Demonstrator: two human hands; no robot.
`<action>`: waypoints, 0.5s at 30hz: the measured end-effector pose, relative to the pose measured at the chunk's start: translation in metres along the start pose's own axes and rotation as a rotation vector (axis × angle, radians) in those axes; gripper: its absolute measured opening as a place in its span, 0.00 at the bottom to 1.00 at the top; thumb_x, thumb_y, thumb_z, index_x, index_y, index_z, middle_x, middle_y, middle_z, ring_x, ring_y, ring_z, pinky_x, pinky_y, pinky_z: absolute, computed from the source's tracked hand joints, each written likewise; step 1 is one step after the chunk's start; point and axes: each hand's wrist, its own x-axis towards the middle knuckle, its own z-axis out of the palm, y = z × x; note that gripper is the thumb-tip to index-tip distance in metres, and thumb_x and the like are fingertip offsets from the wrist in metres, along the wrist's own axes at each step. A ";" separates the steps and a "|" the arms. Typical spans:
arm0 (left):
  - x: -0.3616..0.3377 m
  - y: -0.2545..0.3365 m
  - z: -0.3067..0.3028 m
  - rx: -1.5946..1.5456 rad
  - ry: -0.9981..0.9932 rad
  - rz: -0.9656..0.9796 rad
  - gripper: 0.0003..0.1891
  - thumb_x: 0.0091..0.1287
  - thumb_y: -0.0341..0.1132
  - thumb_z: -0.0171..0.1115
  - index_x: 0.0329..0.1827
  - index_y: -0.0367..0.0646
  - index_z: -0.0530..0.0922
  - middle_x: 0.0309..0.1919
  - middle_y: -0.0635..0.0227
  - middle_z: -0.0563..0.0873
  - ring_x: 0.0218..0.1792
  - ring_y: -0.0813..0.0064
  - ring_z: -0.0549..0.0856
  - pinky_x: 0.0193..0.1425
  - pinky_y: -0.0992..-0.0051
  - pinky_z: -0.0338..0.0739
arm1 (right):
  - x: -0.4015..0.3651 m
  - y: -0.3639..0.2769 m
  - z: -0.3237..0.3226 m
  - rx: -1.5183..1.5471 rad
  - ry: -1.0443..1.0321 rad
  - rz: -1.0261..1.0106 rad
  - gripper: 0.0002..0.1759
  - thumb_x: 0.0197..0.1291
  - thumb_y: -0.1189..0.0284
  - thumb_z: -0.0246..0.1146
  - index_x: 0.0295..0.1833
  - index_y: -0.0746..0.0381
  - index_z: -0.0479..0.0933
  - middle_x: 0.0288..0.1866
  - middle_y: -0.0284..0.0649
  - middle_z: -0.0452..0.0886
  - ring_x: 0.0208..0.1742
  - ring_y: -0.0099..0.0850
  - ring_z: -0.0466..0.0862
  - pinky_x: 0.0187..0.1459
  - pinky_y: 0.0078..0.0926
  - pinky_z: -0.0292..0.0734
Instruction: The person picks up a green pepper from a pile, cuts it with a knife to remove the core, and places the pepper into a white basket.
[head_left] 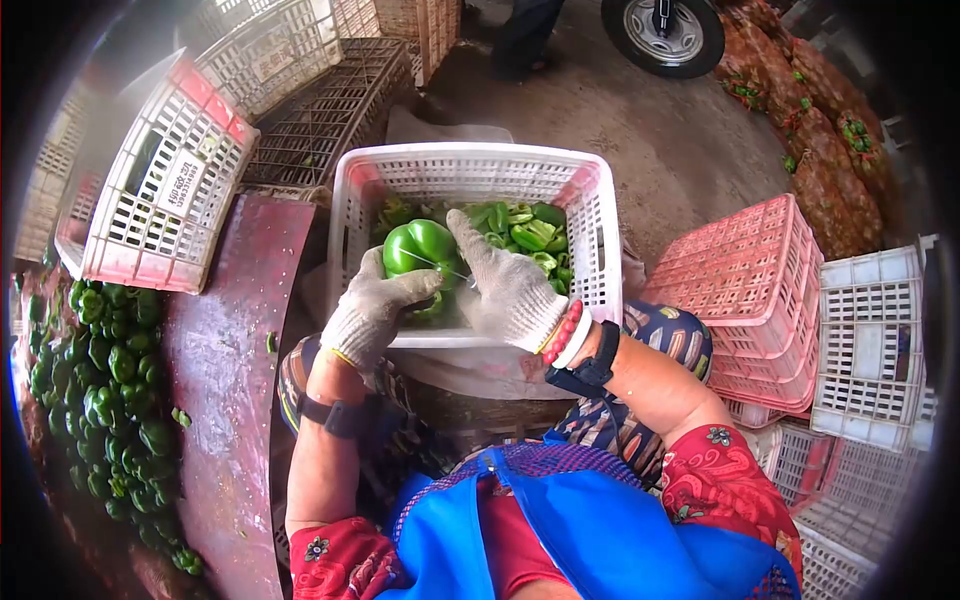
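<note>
While fingers [372, 266] hold it, green pepper [416, 244], lobes up, axis unclear

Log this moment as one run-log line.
left hand: holding green pepper | right hand: beside pepper, grip unclear | below: white crate with cut pepper pieces

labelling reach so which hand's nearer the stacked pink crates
Right: the right hand lies between the green pepper and pink crates; the left hand is farther, left of the pepper.
</note>
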 end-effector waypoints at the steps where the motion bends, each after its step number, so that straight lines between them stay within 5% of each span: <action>1: 0.001 0.002 0.002 0.067 0.022 -0.010 0.29 0.67 0.33 0.76 0.68 0.36 0.73 0.53 0.63 0.86 0.48 0.75 0.87 0.52 0.73 0.86 | 0.002 -0.002 0.000 -0.059 -0.021 0.042 0.48 0.63 0.70 0.65 0.86 0.65 0.53 0.54 0.62 0.86 0.48 0.57 0.89 0.51 0.53 0.84; 6: 0.010 -0.002 0.005 0.315 0.103 -0.025 0.32 0.63 0.33 0.79 0.67 0.35 0.73 0.52 0.63 0.86 0.47 0.74 0.88 0.50 0.73 0.86 | 0.008 -0.010 -0.004 -0.181 -0.163 0.206 0.54 0.62 0.67 0.67 0.88 0.67 0.44 0.59 0.61 0.85 0.43 0.53 0.91 0.44 0.51 0.85; 9: 0.003 0.006 0.004 0.071 0.044 -0.026 0.32 0.61 0.32 0.80 0.65 0.37 0.73 0.51 0.63 0.85 0.47 0.73 0.87 0.50 0.71 0.87 | 0.009 -0.016 -0.010 -0.272 -0.178 0.134 0.56 0.64 0.66 0.66 0.88 0.68 0.41 0.62 0.62 0.83 0.43 0.52 0.91 0.44 0.50 0.85; 13: 0.008 -0.003 -0.003 -0.030 0.077 -0.025 0.31 0.60 0.31 0.80 0.65 0.38 0.73 0.51 0.63 0.84 0.46 0.71 0.87 0.51 0.70 0.87 | 0.007 0.008 0.021 -0.268 0.058 -0.002 0.56 0.58 0.69 0.64 0.88 0.67 0.43 0.46 0.65 0.87 0.41 0.58 0.89 0.50 0.55 0.83; 15: 0.009 -0.009 -0.004 -0.022 0.094 -0.011 0.32 0.60 0.32 0.79 0.66 0.37 0.73 0.52 0.63 0.85 0.46 0.72 0.87 0.51 0.70 0.86 | 0.006 -0.002 0.012 -0.252 -0.041 0.064 0.55 0.61 0.68 0.64 0.88 0.69 0.41 0.57 0.65 0.83 0.44 0.55 0.89 0.47 0.52 0.84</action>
